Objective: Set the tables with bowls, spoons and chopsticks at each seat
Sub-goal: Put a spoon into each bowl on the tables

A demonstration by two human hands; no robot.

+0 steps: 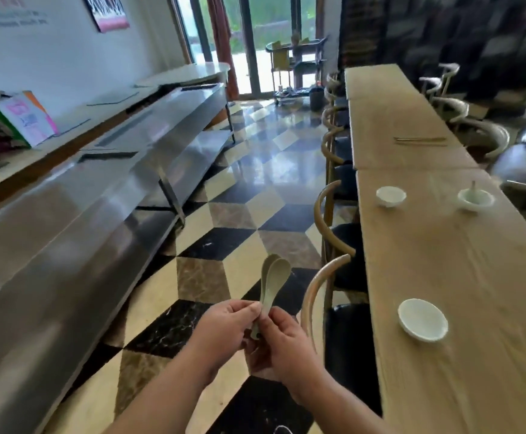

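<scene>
Close together, left hand (224, 332) and right hand (283, 344); fingers (246, 309) of both apparently pinched round spoons (275, 277).

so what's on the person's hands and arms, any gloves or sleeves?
Nothing worn shows. The left hand and right hand are bare: no gloves, rings or watch. The left forearm and right forearm are bare to the picture's edge, no sleeve in view.

Spoons (272, 280) between left hand (224, 327) and right hand (283, 343)

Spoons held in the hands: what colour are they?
The spoons are pale greenish beige; head view.
</scene>
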